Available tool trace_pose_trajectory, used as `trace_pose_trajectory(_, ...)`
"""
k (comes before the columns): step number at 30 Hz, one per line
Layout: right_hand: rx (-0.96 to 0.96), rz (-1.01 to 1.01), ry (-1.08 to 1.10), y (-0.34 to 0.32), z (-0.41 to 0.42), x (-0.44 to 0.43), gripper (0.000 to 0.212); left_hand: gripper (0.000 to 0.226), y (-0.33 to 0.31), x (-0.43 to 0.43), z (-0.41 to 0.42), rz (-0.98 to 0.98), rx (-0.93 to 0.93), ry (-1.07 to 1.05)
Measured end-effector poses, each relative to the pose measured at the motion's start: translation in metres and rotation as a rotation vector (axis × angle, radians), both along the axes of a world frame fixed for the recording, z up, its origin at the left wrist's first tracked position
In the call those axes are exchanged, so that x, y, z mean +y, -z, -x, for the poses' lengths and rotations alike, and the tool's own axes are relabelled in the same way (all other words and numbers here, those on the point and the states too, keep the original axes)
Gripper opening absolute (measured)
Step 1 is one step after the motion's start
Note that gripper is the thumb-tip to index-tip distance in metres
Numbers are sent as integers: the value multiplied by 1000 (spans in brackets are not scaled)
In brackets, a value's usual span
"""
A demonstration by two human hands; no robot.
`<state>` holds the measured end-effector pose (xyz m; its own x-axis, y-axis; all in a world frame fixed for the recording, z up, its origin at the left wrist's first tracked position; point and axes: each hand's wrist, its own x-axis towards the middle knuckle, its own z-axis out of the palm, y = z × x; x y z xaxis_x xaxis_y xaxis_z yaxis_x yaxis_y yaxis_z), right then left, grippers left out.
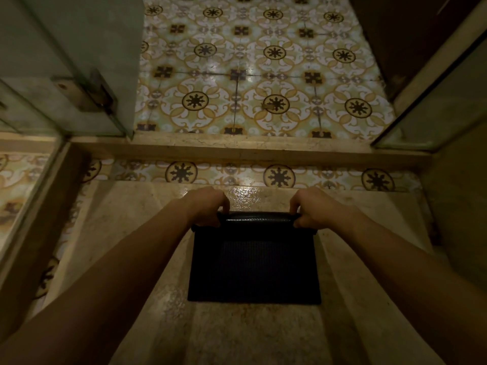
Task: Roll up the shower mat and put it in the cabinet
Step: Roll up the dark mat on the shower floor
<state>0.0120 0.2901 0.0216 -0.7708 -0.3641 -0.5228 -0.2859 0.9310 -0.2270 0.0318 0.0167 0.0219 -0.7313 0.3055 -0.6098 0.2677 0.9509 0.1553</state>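
Note:
A dark, textured shower mat [254, 267] lies on the beige stone shower floor in the lower middle of the view. Its far edge is curled into a short roll [259, 217] that runs left to right. My left hand [208, 206] grips the left end of that roll, fingers wrapped over the top. My right hand [312, 206] grips the right end the same way. The rest of the mat lies flat toward me. No cabinet is in view.
A raised stone threshold [237, 148] crosses the view beyond the mat, with patterned floor tiles [253, 69] past it. A glass door with a metal hinge [87, 93] stands at the left, and a glass panel [434, 111] at the right. The stone floor [245, 196] past the mat shines wet.

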Motion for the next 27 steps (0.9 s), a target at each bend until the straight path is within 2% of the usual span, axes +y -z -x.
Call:
trace_pose_trajectory(5, -73, -22, -33, 5, -12, -1, 36, 43, 6, 8, -9, 49, -23, 45)
trace_pose_trajectory(10, -94, 1, -49, 5, -10, 3, 17, 37, 4, 8, -9, 4, -68, 20)
trace_pose_trajectory(12, -79, 5, -41, 7, -11, 3, 16, 34, 4, 8, -10, -9, -58, 25)
trace_pose_trajectory(14, -55, 3, -36, 10, -13, 2, 24, 32, 4, 8, -11, -14, -22, 45)
trace_pose_trajectory(16, -75, 8, -29, 13, -15, 1, 46, 33, 6, 8, -13, -17, 20, 53)
trace_pose_trajectory(18, -98, -18, -59, 14, -17, 1, 64, 43, 10, 7, -15, -33, 20, 21)
trace_pose_trajectory(19, -102, -29, -77, 15, -19, 1, 65, 48, 12, 6, -16, -45, 4, 3)
trace_pose_trajectory(23, -97, -12, -84, 15, -23, 2, 46, 54, 19, 2, -18, -72, -19, -12)
trace_pose_trajectory(27, -141, -54, -76, 15, -23, -1, 48, 57, 24, -3, -21, -116, -77, -106)
